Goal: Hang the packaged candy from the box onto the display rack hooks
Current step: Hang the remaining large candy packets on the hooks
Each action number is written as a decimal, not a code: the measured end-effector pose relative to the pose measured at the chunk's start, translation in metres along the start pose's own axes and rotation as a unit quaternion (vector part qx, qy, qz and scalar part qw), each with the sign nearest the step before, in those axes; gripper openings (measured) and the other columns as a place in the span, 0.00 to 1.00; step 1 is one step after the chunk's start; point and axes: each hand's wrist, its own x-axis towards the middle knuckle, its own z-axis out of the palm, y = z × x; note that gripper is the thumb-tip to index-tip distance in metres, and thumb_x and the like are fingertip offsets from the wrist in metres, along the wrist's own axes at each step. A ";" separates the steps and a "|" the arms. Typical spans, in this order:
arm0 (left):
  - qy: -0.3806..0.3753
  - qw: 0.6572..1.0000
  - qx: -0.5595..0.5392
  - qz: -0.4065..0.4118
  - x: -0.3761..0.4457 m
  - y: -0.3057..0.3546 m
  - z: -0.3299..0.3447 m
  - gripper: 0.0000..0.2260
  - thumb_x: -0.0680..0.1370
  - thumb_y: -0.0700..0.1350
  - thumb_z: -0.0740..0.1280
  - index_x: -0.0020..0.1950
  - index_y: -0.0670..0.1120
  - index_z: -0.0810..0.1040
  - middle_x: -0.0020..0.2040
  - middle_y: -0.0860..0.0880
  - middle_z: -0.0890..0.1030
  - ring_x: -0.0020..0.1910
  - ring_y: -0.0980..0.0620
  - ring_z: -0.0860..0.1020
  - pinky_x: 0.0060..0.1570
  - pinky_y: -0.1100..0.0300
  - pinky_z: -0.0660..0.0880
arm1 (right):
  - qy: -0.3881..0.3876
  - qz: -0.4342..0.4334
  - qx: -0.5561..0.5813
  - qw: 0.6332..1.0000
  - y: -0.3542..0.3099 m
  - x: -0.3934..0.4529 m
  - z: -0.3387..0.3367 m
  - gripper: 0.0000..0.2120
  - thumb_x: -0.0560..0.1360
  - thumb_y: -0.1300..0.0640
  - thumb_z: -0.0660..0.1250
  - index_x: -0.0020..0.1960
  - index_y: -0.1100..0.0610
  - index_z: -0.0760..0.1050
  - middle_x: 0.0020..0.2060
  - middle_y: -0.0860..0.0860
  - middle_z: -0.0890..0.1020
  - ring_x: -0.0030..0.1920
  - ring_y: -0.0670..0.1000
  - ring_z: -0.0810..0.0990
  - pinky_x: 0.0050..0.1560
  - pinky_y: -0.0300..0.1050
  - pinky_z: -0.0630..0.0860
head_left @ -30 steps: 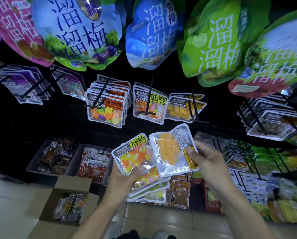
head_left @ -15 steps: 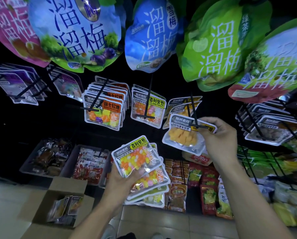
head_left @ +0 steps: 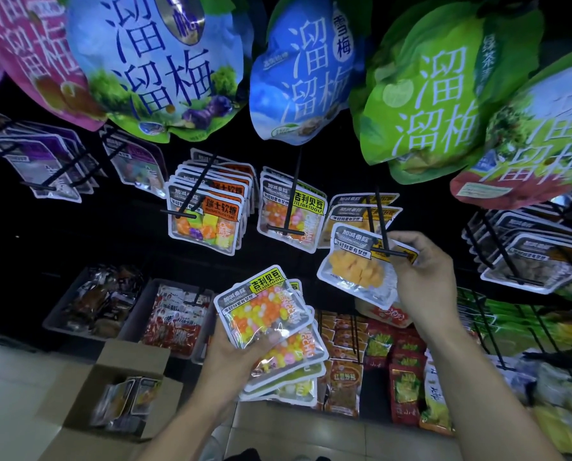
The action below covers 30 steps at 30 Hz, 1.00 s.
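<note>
Several 吉利贝豆 packs (head_left: 268, 331) in left hand (head_left: 231, 354), right hand (head_left: 424, 277) pinching orange-candy pack (head_left: 357, 267)

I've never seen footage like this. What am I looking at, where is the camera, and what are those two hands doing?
No machine here: a person wears a camera on the head, looking down at their own hands in front of a shop rack. The right hand pinches a clear packet of orange candy cubes at the tip of a black wire hook. The left hand grips a fanned stack of clear packets of mixed-colour candy beans. An open brown cardboard box with more packets sits on the floor, lower left.
</note>
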 end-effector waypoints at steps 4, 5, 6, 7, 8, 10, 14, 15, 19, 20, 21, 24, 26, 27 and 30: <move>0.008 1.000 0.001 0.004 -0.002 0.003 0.002 0.24 0.68 0.41 0.79 0.60 0.55 0.75 0.46 0.57 0.88 0.44 0.57 0.87 0.32 0.68 0.79 | 0.027 -0.019 0.001 0.999 0.001 0.014 0.008 0.14 0.81 0.61 0.68 0.48 0.41 0.78 0.43 0.41 0.82 0.34 0.39 0.78 0.38 0.39 0.71; 0.009 1.000 0.004 0.005 -0.002 0.004 0.002 0.24 0.69 0.41 0.79 0.60 0.55 0.74 0.45 0.58 0.88 0.43 0.59 0.87 0.31 0.69 0.79 | 0.038 -0.026 -0.005 0.999 0.003 0.020 0.010 0.09 0.81 0.58 0.68 0.48 0.43 0.79 0.44 0.42 0.82 0.37 0.40 0.79 0.39 0.42 0.73; 0.012 1.000 0.005 0.008 -0.002 0.005 0.002 0.24 0.69 0.40 0.79 0.59 0.54 0.74 0.45 0.59 0.88 0.42 0.60 0.87 0.31 0.69 0.79 | 0.048 -0.026 -0.007 0.998 0.005 0.026 0.011 0.04 0.81 0.54 0.69 0.50 0.46 0.80 0.44 0.42 0.82 0.40 0.41 0.80 0.42 0.46 0.75; 0.013 1.000 0.006 0.008 -0.001 0.006 0.002 0.23 0.70 0.39 0.79 0.59 0.54 0.74 0.44 0.59 0.88 0.41 0.61 0.86 0.31 0.69 0.78 | 0.058 -0.019 -0.008 0.998 0.007 0.033 0.013 0.02 0.80 0.51 0.70 0.50 0.47 0.81 0.42 0.42 0.82 0.40 0.44 0.80 0.42 0.49 0.76; 0.012 1.000 0.007 0.009 -0.002 0.007 0.002 0.23 0.71 0.37 0.78 0.58 0.55 0.74 0.42 0.60 0.87 0.40 0.62 0.86 0.30 0.70 0.78 | 0.069 -0.015 -0.009 0.997 0.010 0.040 0.014 0.04 0.79 0.48 0.70 0.50 0.48 0.81 0.39 0.43 0.81 0.38 0.46 0.80 0.41 0.50 0.74; 0.009 1.000 0.012 0.014 -0.003 0.010 0.001 0.23 0.72 0.35 0.77 0.55 0.56 0.73 0.42 0.60 0.87 0.39 0.63 0.86 0.30 0.70 0.78 | 0.092 -0.012 -0.015 0.996 0.015 0.049 0.017 0.07 0.78 0.46 0.72 0.51 0.48 0.81 0.36 0.46 0.79 0.35 0.49 0.77 0.39 0.50 0.72; 0.015 1.000 0.008 0.024 -0.003 0.013 -0.002 0.23 0.71 0.34 0.78 0.58 0.54 0.74 0.49 0.55 0.88 0.43 0.61 0.86 0.34 0.70 0.79 | 0.173 0.007 0.042 0.984 0.022 0.043 0.025 0.16 0.77 0.51 0.74 0.62 0.53 0.76 0.54 0.52 0.80 0.52 0.51 0.80 0.52 0.50 0.78; 0.015 1.000 0.007 0.024 -0.002 0.013 -0.004 0.25 0.70 0.36 0.79 0.60 0.53 0.75 0.50 0.54 0.88 0.45 0.58 0.87 0.35 0.69 0.80 | 0.204 0.006 0.067 0.977 0.022 0.035 0.027 0.18 0.76 0.53 0.75 0.63 0.55 0.74 0.57 0.52 0.79 0.53 0.48 0.79 0.54 0.46 0.77; 0.008 1.000 0.013 0.023 -0.001 0.015 -0.005 0.28 0.68 0.36 0.79 0.63 0.50 0.74 0.50 0.54 0.88 0.48 0.54 0.87 0.38 0.66 0.81 | 0.158 0.045 0.073 0.984 0.022 -0.018 0.039 0.11 0.75 0.57 0.76 0.52 0.57 0.75 0.44 0.48 0.80 0.43 0.44 0.79 0.52 0.52 0.78; 0.005 1.000 0.014 0.024 -0.001 0.014 -0.005 0.26 0.69 0.34 0.78 0.63 0.50 0.74 0.49 0.54 0.88 0.47 0.55 0.87 0.38 0.67 0.81 | 0.076 0.070 0.059 0.993 0.021 -0.035 0.044 0.11 0.74 0.54 0.77 0.49 0.57 0.76 0.42 0.48 0.81 0.42 0.44 0.79 0.49 0.50 0.78; 0.001 1.000 0.015 0.022 0.000 0.014 -0.005 0.26 0.70 0.33 0.78 0.62 0.50 0.74 0.49 0.54 0.88 0.48 0.55 0.87 0.38 0.67 0.81 | -0.006 0.091 0.047 0.995 0.019 -0.051 0.050 0.12 0.72 0.49 0.77 0.47 0.54 0.78 0.41 0.48 0.82 0.41 0.44 0.80 0.46 0.44 0.77; -0.018 0.999 0.029 0.013 0.002 0.011 -0.005 0.26 0.70 0.33 0.79 0.62 0.50 0.75 0.51 0.52 0.88 0.49 0.51 0.87 0.40 0.63 0.83 | -0.122 0.132 0.035 0.983 0.014 -0.081 0.065 0.17 0.66 0.39 0.77 0.45 0.49 0.80 0.39 0.51 0.81 0.37 0.44 0.77 0.40 0.37 0.75; -0.030 0.999 0.040 0.012 0.003 0.010 -0.005 0.26 0.70 0.34 0.79 0.63 0.51 0.75 0.51 0.52 0.88 0.50 0.50 0.87 0.41 0.61 0.83 | -0.131 0.146 0.022 0.980 0.011 -0.082 0.071 0.19 0.65 0.38 0.77 0.46 0.49 0.79 0.37 0.52 0.77 0.33 0.44 0.73 0.36 0.37 0.73; -0.034 0.998 0.044 0.012 0.003 0.008 -0.006 0.26 0.70 0.34 0.79 0.63 0.50 0.75 0.52 0.52 0.88 0.50 0.51 0.87 0.41 0.61 0.83 | -0.135 0.152 0.010 0.979 0.010 -0.080 0.073 0.19 0.65 0.38 0.78 0.46 0.49 0.78 0.36 0.51 0.76 0.32 0.44 0.72 0.35 0.38 0.72; -0.037 0.998 0.040 0.001 0.004 0.006 -0.010 0.26 0.69 0.35 0.79 0.63 0.50 0.75 0.51 0.51 0.88 0.48 0.50 0.88 0.40 0.60 0.83 | -0.145 0.166 -0.009 0.975 0.009 -0.075 0.077 0.18 0.66 0.41 0.81 0.46 0.49 0.78 0.37 0.53 0.80 0.31 0.42 0.75 0.33 0.37 0.72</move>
